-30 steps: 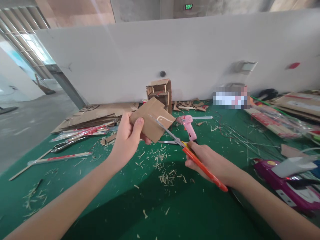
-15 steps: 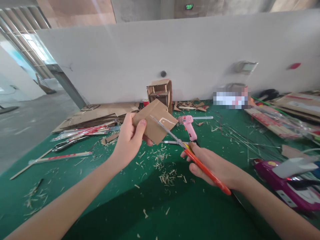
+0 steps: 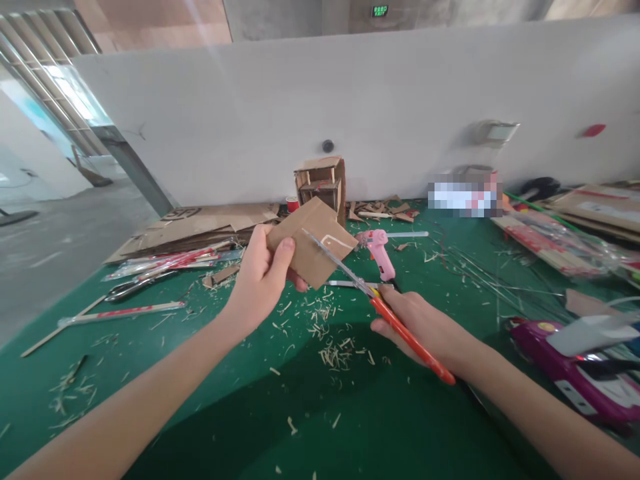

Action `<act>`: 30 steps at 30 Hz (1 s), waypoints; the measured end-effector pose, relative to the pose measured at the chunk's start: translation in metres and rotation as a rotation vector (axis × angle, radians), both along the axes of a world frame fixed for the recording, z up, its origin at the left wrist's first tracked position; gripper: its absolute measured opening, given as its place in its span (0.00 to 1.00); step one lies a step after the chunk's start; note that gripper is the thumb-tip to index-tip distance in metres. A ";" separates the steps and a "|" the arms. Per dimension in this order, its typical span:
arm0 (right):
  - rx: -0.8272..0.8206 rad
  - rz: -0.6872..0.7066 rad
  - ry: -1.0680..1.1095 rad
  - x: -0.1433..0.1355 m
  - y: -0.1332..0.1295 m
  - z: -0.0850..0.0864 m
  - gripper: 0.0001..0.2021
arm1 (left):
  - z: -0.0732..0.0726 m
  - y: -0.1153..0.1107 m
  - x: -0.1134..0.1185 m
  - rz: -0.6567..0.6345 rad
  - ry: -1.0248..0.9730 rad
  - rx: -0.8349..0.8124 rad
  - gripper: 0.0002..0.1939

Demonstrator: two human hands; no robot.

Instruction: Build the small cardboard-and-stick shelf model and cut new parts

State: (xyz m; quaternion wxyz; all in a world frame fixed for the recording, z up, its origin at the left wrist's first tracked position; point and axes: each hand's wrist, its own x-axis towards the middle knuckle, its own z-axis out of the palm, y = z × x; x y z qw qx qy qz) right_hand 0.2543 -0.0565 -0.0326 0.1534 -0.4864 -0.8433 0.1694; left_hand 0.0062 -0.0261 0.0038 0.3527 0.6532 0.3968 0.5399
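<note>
My left hand (image 3: 267,273) grips a brown cardboard piece (image 3: 313,220) by its left side, thumb on top and fingers underneath. The piece is held above the table and carries a white printed mark near its right corner. My right hand (image 3: 420,327) is closed around the orange handle of a pair of scissors (image 3: 395,323). One metal blade lies over the cardboard's face, its tip near the middle; the other blade is hidden under the piece. Beyond the scissors lies a pink glue gun (image 3: 381,257) with a clear glue stick in its back.
Wood shavings (image 3: 337,353) litter the green table (image 3: 280,427). A small cardboard shelf box (image 3: 320,180) stands by the wall, near a red spool (image 3: 292,205). Stacked cardboard (image 3: 200,227) and bagged sticks (image 3: 165,263) lie left; a purple device (image 3: 565,367) sits right.
The scissor handles have swung slightly closer together, and my right fingers have curled in further. The cardboard and my left hand stay almost where they were.
</note>
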 end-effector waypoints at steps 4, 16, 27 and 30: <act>-0.019 0.067 0.051 0.002 -0.002 0.001 0.14 | 0.002 -0.001 0.002 -0.007 -0.013 -0.009 0.09; 0.024 0.070 0.036 0.004 0.003 -0.004 0.16 | 0.007 -0.007 0.004 -0.033 -0.001 -0.030 0.09; 0.038 0.043 0.015 0.001 0.005 -0.007 0.17 | 0.011 -0.011 0.005 -0.006 0.021 -0.044 0.09; 0.016 0.080 0.044 0.004 0.006 -0.011 0.15 | 0.010 -0.010 0.005 -0.014 0.009 -0.049 0.09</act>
